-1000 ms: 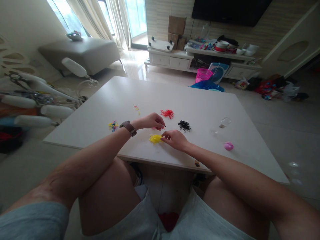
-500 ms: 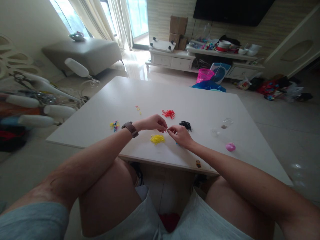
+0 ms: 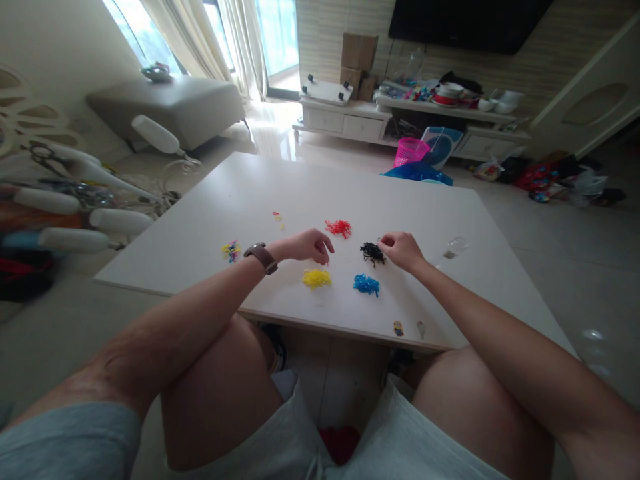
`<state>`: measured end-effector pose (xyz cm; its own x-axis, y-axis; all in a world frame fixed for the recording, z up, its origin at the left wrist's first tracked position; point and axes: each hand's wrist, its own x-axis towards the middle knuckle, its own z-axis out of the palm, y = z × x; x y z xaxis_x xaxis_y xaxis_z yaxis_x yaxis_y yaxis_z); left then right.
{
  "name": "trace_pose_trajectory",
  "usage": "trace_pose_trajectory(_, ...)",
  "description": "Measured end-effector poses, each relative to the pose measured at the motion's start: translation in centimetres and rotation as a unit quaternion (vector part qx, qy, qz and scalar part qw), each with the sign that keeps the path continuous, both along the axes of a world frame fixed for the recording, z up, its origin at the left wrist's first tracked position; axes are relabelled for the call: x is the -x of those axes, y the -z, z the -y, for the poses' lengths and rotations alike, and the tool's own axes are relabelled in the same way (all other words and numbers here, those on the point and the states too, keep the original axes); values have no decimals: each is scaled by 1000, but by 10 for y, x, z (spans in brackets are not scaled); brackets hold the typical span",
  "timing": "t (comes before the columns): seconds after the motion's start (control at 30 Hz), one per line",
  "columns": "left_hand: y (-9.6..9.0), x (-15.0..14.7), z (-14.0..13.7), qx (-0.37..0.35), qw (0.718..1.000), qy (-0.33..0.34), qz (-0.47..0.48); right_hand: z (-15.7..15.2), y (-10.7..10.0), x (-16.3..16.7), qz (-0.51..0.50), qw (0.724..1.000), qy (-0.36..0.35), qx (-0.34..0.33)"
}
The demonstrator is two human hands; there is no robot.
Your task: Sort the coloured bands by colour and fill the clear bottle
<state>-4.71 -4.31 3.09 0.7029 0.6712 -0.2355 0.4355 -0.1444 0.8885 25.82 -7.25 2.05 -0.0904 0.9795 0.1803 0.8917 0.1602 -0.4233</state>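
My left hand [image 3: 313,247], with a watch [image 3: 261,257] on its wrist, is curled over the table between the red and yellow piles. A small red band [image 3: 328,265] shows under its fingertips. My right hand [image 3: 401,251] has its fingertips pinched at the right edge of a pile of black bands [image 3: 372,251]; whatever is between them is too small to make out. Around the hands lie piles of red bands [image 3: 339,229], yellow bands [image 3: 317,279] and blue bands [image 3: 367,285].
On the white table [image 3: 195,200] are a mixed-colour heap [image 3: 231,251], a few loose bands [image 3: 278,219], a clear container [image 3: 456,247], a small yellow figure piece [image 3: 398,328] and a small clear piece [image 3: 421,329]. Beyond stands a TV cabinet [image 3: 345,121] and a pink basket [image 3: 410,153].
My right hand has left my left hand's fingertips and moved right to the black pile. The blue pile now shows, while my right arm covers the pink object. My left hand stays put.
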Motion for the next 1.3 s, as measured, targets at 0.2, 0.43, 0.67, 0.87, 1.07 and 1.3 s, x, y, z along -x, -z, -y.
trace_pose_trajectory(0.2,3,3,-3,-16,1000,15,-16,-4,3,-19,0,998,-11,58)
trace_pose_trajectory(0.43,-4,2,1,1,999,5,-36,-2,5,-21,25,992,-67,106)
trace_pose_trajectory(0.67,-3,1,1,1,999,15,-38,-4,11,-21,42,985,-83,146)
trace_pose_trajectory(0.87,-3,2,1,7,999,17,-47,-4,14,-21,53,982,-90,158)
trace_pose_trajectory(1.07,-3,3,1,1,997,19,-70,-3,11,-20,58,981,-86,163)
trace_pose_trajectory(1.3,-2,5,0,5,998,18,-62,2,1,-13,57,987,-78,130)
